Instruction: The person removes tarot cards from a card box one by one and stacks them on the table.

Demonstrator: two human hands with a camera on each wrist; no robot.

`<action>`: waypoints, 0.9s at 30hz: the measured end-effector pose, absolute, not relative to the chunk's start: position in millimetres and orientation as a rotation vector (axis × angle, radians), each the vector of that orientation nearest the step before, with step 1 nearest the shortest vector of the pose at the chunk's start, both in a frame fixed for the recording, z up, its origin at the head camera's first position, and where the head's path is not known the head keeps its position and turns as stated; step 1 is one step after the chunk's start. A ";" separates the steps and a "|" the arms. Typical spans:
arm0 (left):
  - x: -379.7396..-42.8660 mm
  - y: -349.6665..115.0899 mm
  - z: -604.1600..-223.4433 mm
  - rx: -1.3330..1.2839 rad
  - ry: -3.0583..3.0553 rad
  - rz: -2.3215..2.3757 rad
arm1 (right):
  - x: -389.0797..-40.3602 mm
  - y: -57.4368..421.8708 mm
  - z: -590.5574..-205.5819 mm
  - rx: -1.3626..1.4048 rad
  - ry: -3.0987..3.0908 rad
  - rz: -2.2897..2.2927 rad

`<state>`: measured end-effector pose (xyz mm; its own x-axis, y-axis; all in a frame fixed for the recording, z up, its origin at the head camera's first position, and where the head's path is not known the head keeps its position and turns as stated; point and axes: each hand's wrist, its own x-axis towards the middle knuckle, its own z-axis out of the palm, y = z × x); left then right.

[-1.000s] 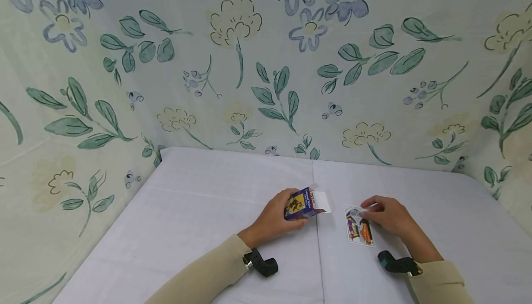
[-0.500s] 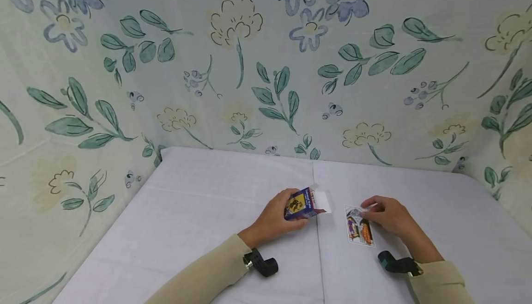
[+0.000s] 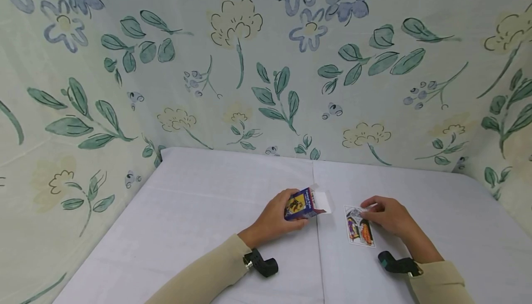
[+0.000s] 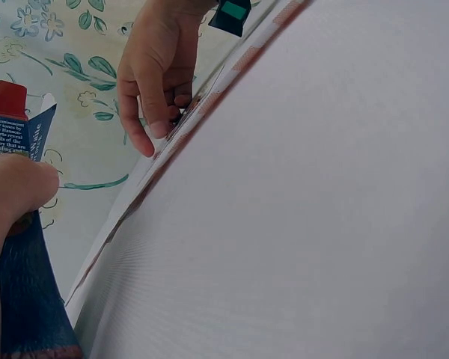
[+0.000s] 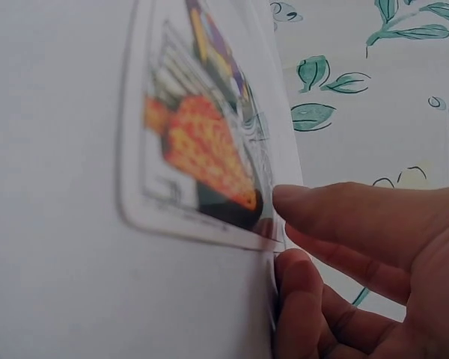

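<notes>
In the head view my left hand [image 3: 270,218] grips a blue and yellow tarot card box [image 3: 297,204], tilted, its end flap hanging open toward the right. My thumb lies across the printed side of the box [image 4: 19,277] in the left wrist view. To the right, a white-bordered tarot card [image 3: 359,230] with purple and orange figures lies face up on the table. My right hand [image 3: 386,214] pinches at its upper right corner. Up close in the right wrist view, the thumb tip meets the edge of the card [image 5: 209,149], with the other fingers curled beside the corner.
A white cloth covers the table [image 3: 187,193], with a seam [image 3: 319,258] running between the hands. Behind and at the sides hangs a flower-patterned curtain [image 3: 249,87]. Black wrist cameras [image 3: 263,264] are strapped at both beige cuffs.
</notes>
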<state>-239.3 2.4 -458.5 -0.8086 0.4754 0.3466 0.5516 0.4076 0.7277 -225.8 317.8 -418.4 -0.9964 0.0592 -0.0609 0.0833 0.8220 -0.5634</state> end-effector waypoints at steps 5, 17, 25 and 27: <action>-239.4 1.4 -457.5 -0.932 -2.567 -1.392 | -224.8 315.4 -415.9 0.156 2.941 -0.941; -237.5 4.1 -459.9 -0.935 -2.562 -1.396 | -217.6 300.3 -395.8 0.010 2.956 -1.100; -239.7 2.2 -461.6 -0.931 -2.555 -1.381 | -217.1 280.5 -374.8 -0.117 2.974 -1.158; -240.2 1.3 -460.2 -0.934 -2.549 -1.381 | -216.2 274.1 -368.6 -0.136 2.953 -1.169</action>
